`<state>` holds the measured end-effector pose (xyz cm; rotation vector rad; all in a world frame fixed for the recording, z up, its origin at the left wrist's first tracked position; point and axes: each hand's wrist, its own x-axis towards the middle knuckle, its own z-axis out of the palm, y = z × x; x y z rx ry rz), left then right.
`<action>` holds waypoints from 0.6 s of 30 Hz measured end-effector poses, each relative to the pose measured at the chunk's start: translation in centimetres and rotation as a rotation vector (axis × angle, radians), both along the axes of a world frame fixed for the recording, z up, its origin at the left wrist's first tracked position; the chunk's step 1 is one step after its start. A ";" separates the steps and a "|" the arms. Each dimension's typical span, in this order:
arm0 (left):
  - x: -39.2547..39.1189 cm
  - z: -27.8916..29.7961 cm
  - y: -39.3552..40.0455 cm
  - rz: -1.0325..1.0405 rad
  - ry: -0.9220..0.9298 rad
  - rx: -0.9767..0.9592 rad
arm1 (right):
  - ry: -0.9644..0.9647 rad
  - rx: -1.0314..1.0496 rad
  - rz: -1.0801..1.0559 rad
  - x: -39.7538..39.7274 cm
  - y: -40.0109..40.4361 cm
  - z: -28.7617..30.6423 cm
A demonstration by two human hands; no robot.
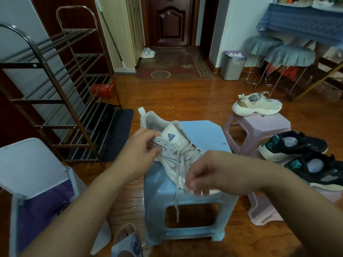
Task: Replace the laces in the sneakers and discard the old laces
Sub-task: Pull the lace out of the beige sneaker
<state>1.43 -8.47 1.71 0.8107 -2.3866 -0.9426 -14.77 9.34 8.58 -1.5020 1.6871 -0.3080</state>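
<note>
A white sneaker (172, 141) lies on the blue plastic stool (209, 132), its tongue facing me. My left hand (141, 145) grips the sneaker's near side by the collar. My right hand (202, 179) is over the toe end, its fingers pinching the loosened pale lace (177, 182). One lace end hangs down over the stool's front edge. A second pale sneaker (257, 104) with its lace in stands on the pink stool (259, 127) at the right.
An open bin with a purple liner (42, 201) stands at the lower left. A metal shoe rack (55, 89) fills the left side. Two black sneakers (306, 156) sit at the right. A grey waste bin (233, 65) stands by the far wall.
</note>
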 end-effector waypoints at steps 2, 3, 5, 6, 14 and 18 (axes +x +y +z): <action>-0.2 0.0 0.1 -0.002 -0.010 0.002 | -0.095 0.002 -0.079 -0.1 0.3 0.1; -0.2 0.0 0.1 -0.001 -0.015 -0.004 | -0.049 -0.074 -0.216 -0.6 -0.1 -0.3; -0.2 0.0 0.1 0.001 -0.019 -0.005 | 0.117 -0.227 -0.515 -1.9 -1.7 -1.6; -0.2 -0.1 0.1 0.001 -0.019 -0.001 | 0.140 -0.242 -0.618 -2.3 -2.6 -2.3; -0.5 0.1 0.1 0.020 -0.061 -0.049 | 0.090 -0.139 -0.610 -2.4 -5.7 -3.2; -0.6 0.3 -0.2 0.040 -0.113 -0.087 | -0.194 -0.075 -0.695 -3.7 -3.7 -3.2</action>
